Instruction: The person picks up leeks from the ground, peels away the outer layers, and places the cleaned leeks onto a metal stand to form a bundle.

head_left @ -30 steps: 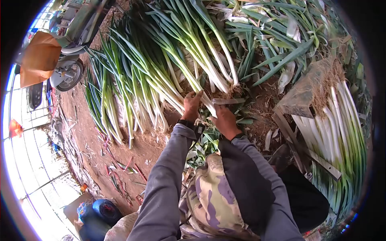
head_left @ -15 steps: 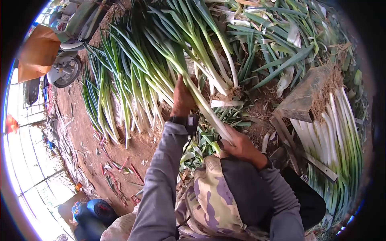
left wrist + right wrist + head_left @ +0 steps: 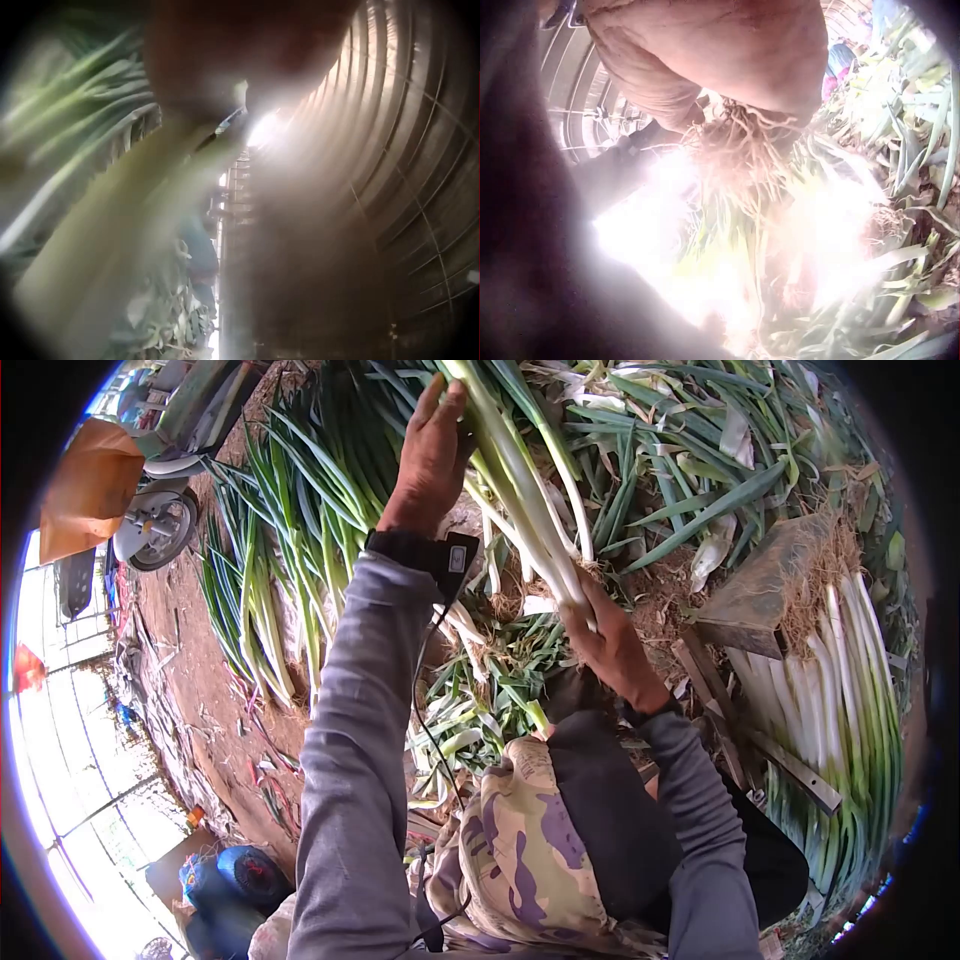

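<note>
A long green onion [image 3: 515, 490] with a thick white stem is held slantwise in front of me in the head view. My left hand [image 3: 428, 465] holds its upper, greener part. My right hand [image 3: 610, 645] grips the white lower end. In the right wrist view, a tuft of roots [image 3: 739, 146] hangs out below the right hand [image 3: 720, 52]. The stalk [image 3: 112, 225] runs blurred up to the left hand [image 3: 247, 45] in the left wrist view. More green onions [image 3: 265, 590] lie in a row on the ground on the left.
Trimmed green onions [image 3: 830, 700] lie roots inward by a metal frame [image 3: 740, 625] at the right. Loose leaves [image 3: 720, 450] are heaped at the upper right, with more scraps [image 3: 490, 700] before my knees. A wheeled vehicle [image 3: 160, 525] stands at the upper left, and blue rolls [image 3: 240, 880] at the lower left.
Both hands have picked the green onion up out of the row. My left hand has slid up and away along the stalk. The right hand came toward me, then went back out with the root end.
</note>
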A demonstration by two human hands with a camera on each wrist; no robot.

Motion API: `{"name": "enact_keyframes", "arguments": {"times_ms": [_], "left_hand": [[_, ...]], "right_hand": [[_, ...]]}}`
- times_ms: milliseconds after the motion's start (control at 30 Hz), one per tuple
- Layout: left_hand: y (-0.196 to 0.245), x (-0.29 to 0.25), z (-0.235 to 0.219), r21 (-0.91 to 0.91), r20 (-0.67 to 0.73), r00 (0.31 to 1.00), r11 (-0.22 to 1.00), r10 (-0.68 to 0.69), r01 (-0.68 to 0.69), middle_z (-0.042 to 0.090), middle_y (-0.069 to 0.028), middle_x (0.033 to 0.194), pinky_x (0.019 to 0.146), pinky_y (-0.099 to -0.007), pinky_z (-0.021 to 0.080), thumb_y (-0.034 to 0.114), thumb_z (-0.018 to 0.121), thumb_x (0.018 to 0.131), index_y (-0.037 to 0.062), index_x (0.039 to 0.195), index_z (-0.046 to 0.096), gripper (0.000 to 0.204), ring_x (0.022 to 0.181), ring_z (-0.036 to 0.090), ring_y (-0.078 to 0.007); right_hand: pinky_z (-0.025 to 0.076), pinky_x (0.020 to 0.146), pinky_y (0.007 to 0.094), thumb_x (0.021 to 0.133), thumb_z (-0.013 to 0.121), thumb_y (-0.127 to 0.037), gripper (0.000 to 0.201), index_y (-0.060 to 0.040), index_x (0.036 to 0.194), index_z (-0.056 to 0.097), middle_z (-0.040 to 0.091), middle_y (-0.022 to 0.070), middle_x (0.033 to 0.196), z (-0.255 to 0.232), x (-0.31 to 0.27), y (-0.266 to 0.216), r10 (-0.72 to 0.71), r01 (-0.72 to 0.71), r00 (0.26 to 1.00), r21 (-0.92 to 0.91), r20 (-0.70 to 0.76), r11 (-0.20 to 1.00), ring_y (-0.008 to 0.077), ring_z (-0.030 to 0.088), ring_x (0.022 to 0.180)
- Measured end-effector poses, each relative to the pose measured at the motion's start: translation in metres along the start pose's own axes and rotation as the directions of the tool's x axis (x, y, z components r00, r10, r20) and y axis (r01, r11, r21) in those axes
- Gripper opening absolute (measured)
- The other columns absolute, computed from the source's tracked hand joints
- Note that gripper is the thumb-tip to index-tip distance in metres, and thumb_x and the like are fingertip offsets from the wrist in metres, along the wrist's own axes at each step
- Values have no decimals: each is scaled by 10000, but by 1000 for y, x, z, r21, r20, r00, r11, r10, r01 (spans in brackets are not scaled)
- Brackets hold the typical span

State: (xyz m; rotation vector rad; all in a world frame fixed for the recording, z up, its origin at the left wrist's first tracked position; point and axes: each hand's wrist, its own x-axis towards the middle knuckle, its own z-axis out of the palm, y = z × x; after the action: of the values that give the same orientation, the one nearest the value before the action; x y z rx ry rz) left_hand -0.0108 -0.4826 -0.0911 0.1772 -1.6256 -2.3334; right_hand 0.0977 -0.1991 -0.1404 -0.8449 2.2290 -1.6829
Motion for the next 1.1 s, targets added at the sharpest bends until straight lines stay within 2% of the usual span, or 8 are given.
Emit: {"name": "enact_keyframes", "arguments": {"times_ms": [133, 200, 367, 400, 600, 700, 900, 1100], "left_hand": [[-97, -29, -71, 294, -121, 982, 939, -147, 176, 649, -110, 1181, 850, -292, 596, 276, 635, 1055, 5, 1321, 598, 381, 991, 703, -194], [-114, -70, -67, 724, -247, 901, 551, -356, 416, 670, -65, 980, 687, -280, 575, 236, 665, 1013, 26, 1098, 659, 226, 895, 691, -151], [-200, -166, -65, 771, -395, 868, 405, -301, 491, 717, -158, 934, 746, -410, 564, 359, 770, 945, -32, 1070, 628, 435, 868, 698, -233], [-232, -175, -78, 741, -413, 860, 438, -300, 509, 712, -232, 978, 851, -487, 547, 322, 792, 901, -19, 1174, 618, 470, 927, 694, -398], [-203, -175, -53, 603, -468, 808, 539, -359, 588, 738, -197, 966, 788, -422, 563, 269, 793, 905, -40, 1120, 670, 396, 873, 714, -310], [-160, -182, -47, 344, -423, 767, 698, -483, 629, 707, -82, 864, 652, -308, 527, 219, 768, 965, -32, 1131, 662, 319, 753, 648, -136], [-79, -230, -8, 461, -292, 796, 652, -529, 602, 653, -44, 848, 597, -268, 477, 261, 745, 980, -19, 1076, 590, 334, 682, 570, -89], [-38, -277, -3, 248, -171, 757, 716, -631, 653, 670, -32, 900, 682, -264, 513, 258, 668, 1055, -23, 1265, 599, 358, 783, 613, -98]], "right_hand": [[558, 867, 443, 1060, 595, -188, 466, 67, 1444, 521, 695, 294, 1142, 10, 35, 37, 289, -289, 957, 0, 4, 957, 347, 723, 991], [548, 907, 459, 1044, 606, -204, 465, 60, 1421, 538, 696, 303, 1179, 19, 47, 62, 379, -379, 925, 1, -4, 925, 401, 717, 1028], [520, 978, 503, 1018, 625, -195, 476, 60, 1410, 533, 664, 312, 1252, 25, 25, 126, 390, -384, 921, -208, -13, 900, 486, 647, 1160], [522, 971, 506, 1017, 632, -191, 476, 55, 1412, 533, 659, 298, 1254, 26, 18, 122, 374, -374, 926, -277, -58, 885, 481, 646, 1154], [553, 889, 464, 998, 663, -122, 430, 10, 1396, 569, 654, 225, 1210, 22, 4, 76, -140, -35, 966, -644, -218, 764, 367, 670, 1063], [569, 754, 393, 1048, 660, -268, 350, 20, 1245, 679, 721, 166, 1071, 46, -2, 78, 287, -292, 955, -59, -78, 955, 269, 710, 870], [513, 695, 309, 1051, 659, -406, 439, 27, 1067, 728, 701, 71, 832, 62, 32, 29, 438, -522, 851, 365, 290, 771, 133, 654, 794], [475, 558, 339, 1016, 689, -231, 293, 54, 952, 700, 675, 124, 693, 45, 10, 21, 402, -445, 850, 56, 340, 894, 152, 618, 613]]}}
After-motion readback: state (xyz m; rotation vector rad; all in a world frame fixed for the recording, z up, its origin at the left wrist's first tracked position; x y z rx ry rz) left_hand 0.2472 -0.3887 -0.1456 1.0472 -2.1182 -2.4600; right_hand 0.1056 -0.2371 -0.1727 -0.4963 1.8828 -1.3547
